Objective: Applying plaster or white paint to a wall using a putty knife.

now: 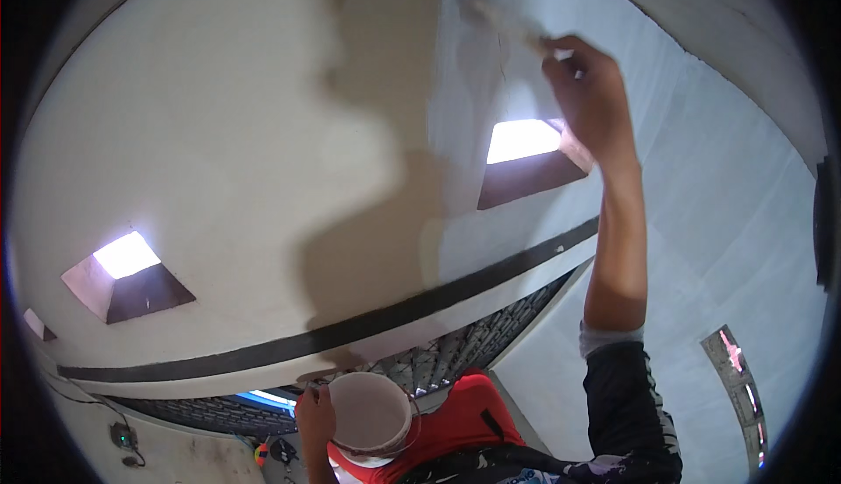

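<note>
My right hand [589, 90] is raised high, its fingers closed round the handle of a paintbrush [512, 27]. The brush is blurred, and its bristle end lies at or close to the wall [254, 125]. Low in the view, my left hand [316, 414] is closed at the left rim of a white bucket [370, 418]. Pale liquid or a pale inner bottom shows inside the bucket, which is held near my red trousers [477, 409]. Around the brush and to its right the wall is bluish white and streaky; left of it, the surface is cream.
Two bright square openings, a right one [526, 142] and a left one [127, 256], are set into the wall. A dark band [315, 341] runs below them, over a dark metal grille [455, 335]. A small device with a green light [123, 437] and cables sits at lower left.
</note>
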The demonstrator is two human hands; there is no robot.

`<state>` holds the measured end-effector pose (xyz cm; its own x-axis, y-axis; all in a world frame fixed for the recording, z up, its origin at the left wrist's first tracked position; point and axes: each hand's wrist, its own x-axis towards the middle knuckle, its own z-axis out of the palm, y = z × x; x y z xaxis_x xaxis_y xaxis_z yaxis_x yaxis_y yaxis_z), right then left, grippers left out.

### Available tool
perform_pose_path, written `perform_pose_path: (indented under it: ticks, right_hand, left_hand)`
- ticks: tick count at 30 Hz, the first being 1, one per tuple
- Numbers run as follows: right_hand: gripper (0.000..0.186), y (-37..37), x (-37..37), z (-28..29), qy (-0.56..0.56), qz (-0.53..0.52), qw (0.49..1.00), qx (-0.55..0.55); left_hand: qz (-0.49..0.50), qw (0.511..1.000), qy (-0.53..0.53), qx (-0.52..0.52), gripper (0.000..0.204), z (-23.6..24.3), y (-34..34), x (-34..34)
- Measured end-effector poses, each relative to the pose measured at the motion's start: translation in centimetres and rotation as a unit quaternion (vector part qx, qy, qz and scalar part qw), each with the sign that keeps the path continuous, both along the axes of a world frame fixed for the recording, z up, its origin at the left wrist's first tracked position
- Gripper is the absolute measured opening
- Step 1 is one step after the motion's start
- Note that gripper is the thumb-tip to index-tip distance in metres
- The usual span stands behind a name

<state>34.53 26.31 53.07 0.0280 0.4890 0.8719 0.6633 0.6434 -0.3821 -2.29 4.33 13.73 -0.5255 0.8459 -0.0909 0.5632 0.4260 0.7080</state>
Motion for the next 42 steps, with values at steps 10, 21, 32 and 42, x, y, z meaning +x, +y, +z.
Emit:
perform_pose_path:
  ticks: [10, 21, 32, 42]
  right_hand:
    - [0.024, 0.9, -0.1, -13.4, -0.072, 0.054, 0.993, -0.082]
    - [0.024, -2.4, 0.8, -20.8, -0.069, 0.021, 0.957, -0.282]
    - [0.03, 0.4, 1.2, 0.7, 0.021, -0.011, 1.0, -0.014]
    - [0.022, 2.6, 2.1, -18.1, -0.032, 0.066, 0.994, -0.078]
  left_hand:
    - [0.007, 1.0, -0.01, -0.01, 0.043, 0.0, -0.2, 0.1]
    - [-0.005, 1.0, -0.016, -0.002, 0.043, 0.4, -0.3, -0.1]
    - [-0.011, 1.0, -0.023, -0.006, 0.044, 0.8, -0.1, 0.1]
    - [0.002, 1.0, -0.007, -0.02, 0.046, 1.0, 0.3, 0.6]
